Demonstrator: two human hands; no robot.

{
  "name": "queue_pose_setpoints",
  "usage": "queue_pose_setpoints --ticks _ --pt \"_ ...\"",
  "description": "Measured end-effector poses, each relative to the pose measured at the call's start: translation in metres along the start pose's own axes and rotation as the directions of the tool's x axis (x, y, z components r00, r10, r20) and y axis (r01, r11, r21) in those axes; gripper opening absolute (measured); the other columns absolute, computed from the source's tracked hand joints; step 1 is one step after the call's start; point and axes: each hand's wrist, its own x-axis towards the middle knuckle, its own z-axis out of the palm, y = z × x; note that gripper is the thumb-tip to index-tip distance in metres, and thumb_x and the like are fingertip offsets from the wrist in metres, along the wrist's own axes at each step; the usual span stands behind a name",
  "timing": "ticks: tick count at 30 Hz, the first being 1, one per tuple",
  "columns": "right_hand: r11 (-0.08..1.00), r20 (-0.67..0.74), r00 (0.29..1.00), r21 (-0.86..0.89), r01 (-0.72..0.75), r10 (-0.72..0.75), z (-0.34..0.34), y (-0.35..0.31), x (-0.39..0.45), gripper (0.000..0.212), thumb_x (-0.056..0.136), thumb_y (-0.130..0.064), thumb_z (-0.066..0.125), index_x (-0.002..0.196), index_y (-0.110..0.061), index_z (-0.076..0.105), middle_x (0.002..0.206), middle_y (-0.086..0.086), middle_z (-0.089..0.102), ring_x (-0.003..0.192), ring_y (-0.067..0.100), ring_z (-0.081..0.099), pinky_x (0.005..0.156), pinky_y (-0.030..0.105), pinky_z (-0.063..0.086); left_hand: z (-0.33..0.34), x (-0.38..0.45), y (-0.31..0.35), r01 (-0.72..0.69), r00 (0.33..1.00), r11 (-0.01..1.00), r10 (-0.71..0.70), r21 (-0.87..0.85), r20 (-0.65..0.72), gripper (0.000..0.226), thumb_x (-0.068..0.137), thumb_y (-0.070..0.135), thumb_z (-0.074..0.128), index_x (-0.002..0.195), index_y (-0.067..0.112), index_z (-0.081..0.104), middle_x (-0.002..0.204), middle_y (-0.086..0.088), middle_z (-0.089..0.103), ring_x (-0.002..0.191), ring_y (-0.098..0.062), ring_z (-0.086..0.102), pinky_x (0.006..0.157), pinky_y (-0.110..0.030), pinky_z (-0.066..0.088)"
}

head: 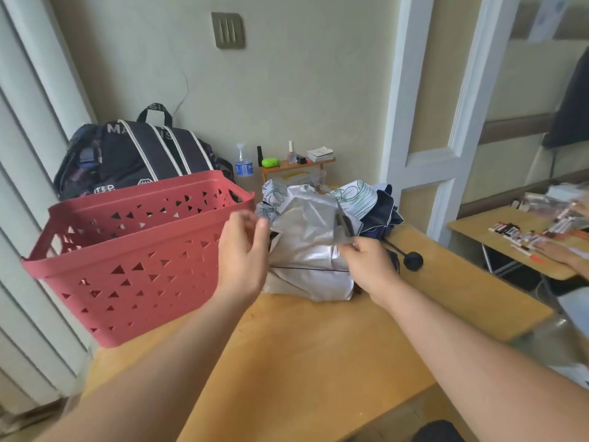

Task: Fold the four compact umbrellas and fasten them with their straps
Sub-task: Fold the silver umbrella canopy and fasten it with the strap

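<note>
Head view, frame centre: silver umbrella canopy point(306, 247) — soft, slippery, best gathered along its ribs — is pinched by the right hand point(366, 263); left hand point(243, 247) hovers, fingers loosely curled, empty.

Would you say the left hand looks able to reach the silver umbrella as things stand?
Probably yes. The left hand hovers open right at the silver umbrella, nothing lies between them, and the red basket stands off to its left. The right hand already pinches the fabric.
</note>
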Motion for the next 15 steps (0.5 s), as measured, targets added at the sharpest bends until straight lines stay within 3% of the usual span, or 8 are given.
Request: queue_pose_setpoints --ticks 2,4,6,7,8,10,12,15 --pt "0.993 0.032 0.995 0.07 -0.093 0.091 0.002 -0.003 0.002 0.047 0.101 -0.04 0.06 0.066 -0.024 0.033 0.06 -0.008 0.026 0.063 0.017 0.029 0.062 0.036 0.019 -0.005 -0.024 -0.024 -0.1 0.992 0.991 0.091 0.093 0.09 0.024 0.096 0.058 0.051 0.102 0.036 0.06 0.106 0.013 0.06 0.106 -0.015 0.055 0.092 -0.038 0.048" --pt "0.989 0.112 0.988 0.097 -0.115 0.104 0.006 0.001 -0.006 0.046 0.1 -0.049 0.061 0.069 -0.02 0.042 0.064 -0.001 0.038 0.065 0.021 0.039 0.063 0.035 0.027 -0.004 -0.041 -0.044 -0.084 0.975 0.991 0.061 0.102 0.214 0.039 0.089 0.066 0.058 0.116 0.037 0.061 0.116 0.015 0.06 0.113 -0.014 0.056 0.096 -0.036 0.049" --pt "0.994 0.154 0.988 0.101 -0.032 0.017 0.008 0.009 -0.019 0.034 0.097 -0.05 0.066 0.088 -0.017 0.063 0.082 0.002 0.069 0.083 0.023 0.065 0.076 0.034 0.046 -0.001 -0.053 -0.059 -0.034 0.953 0.996 0.008 0.081 0.303 0.055 0.084 0.067 0.066 0.129 0.036 0.059 0.123 0.015 0.062 0.117 -0.012 0.059 0.1 -0.038 0.05" --pt "0.994 0.173 0.984 0.105 0.024 -0.042 0.01 0.013 -0.028 0.023 0.096 -0.045 0.069 0.104 -0.024 0.068 0.097 -0.009 0.075 0.096 0.013 0.07 0.086 0.032 0.052 -0.001 -0.058 -0.062 -0.053 0.944 0.994 0.018 0.098 0.329 0.054 0.084 0.065 0.068 0.129 0.036 0.06 0.121 0.016 0.063 0.117 -0.01 0.059 0.101 -0.039 0.05" --pt "0.991 0.178 0.979 0.109 0.077 -0.095 0.011 0.017 -0.037 0.023 0.094 -0.04 0.073 0.115 -0.032 0.066 0.109 -0.014 0.074 0.105 0.005 0.069 0.093 0.03 0.053 -0.002 -0.062 -0.064 -0.072 0.936 0.992 0.03 0.108 0.35 0.05 0.085 0.063 0.069 0.127 0.038 0.061 0.12 0.018 0.065 0.116 -0.009 0.06 0.1 -0.041 0.051" --pt "0.98 0.13 0.973 0.091 0.178 -0.189 0.012 0.023 -0.052 0.046 0.088 -0.039 0.079 0.128 -0.041 0.057 0.123 -0.017 0.069 0.116 0.0 0.064 0.097 0.026 0.05 -0.008 -0.07 -0.06 -0.044 0.93 0.996 0.012 0.078 0.367 0.043 0.084 0.059 0.073 0.122 0.043 0.061 0.118 0.021 0.068 0.114 -0.004 0.063 0.099 -0.041 0.053" --pt "0.965 0.066 0.966 0.099 0.242 -0.249 0.012 0.028 -0.065 0.05 0.087 -0.032 0.081 0.129 -0.041 0.054 0.118 -0.017 0.07 0.112 0.002 0.065 0.093 0.021 0.05 -0.018 -0.077 -0.052 0.029 0.928 0.999 -0.038 0.032 0.371 0.046 0.079 0.059 0.077 0.12 0.044 0.062 0.117 0.023 0.07 0.11 -0.002 0.065 0.1 -0.041 0.053" --pt "0.947 0.014 0.947 0.009 0.321 -0.321 0.007 0.027 -0.084 0.037 0.092 -0.019 0.077 0.117 -0.038 0.058 0.091 -0.015 0.072 0.091 0.005 0.067 0.081 0.018 0.047 -0.031 -0.086 -0.039 0.141 0.91 0.982 -0.079 -0.124 0.407 0.059 0.074 0.061 0.081 0.126 0.048 0.058 0.125 0.019 0.07 0.117 -0.006 0.064 0.106 -0.04 0.05"
